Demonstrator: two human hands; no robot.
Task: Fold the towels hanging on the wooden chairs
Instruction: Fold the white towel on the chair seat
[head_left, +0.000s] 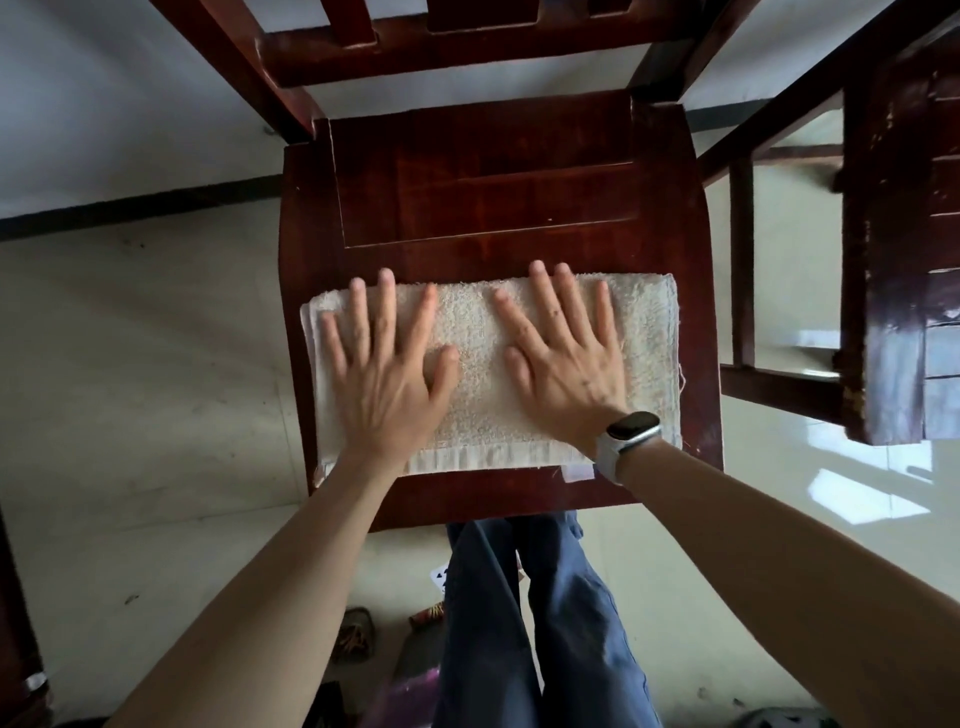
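- A folded cream towel (478, 364) lies flat on the seat of a dark red wooden chair (493, 171), on the front half of the seat, close to the front edge.
- The towel reaches almost from the left edge of the seat to the right edge; its woven border runs along the front side, and thin layers show at its left end.
- The back half of the seat, toward the backrest, is bare wood.
- The left hand (387, 379) rests palm down on the left part of the towel, with the fingers spread and straight; it grasps nothing.
- The right hand (563, 364) rests palm down on the right part of the towel, also flat with spread fingers and nothing held.
- The two hands are near each other but do not touch; a strip of towel shows between the thumbs.
- On the right wrist there is a watch (631, 431) with a dark face and a pale strap.
- A second wooden chair (883, 260) stands to the right, apart from the first one, with part of its frame in view.
- Below the front edge of the seat the person's legs in blue trousers (535, 623) are visible above the pale tiled floor (156, 415).
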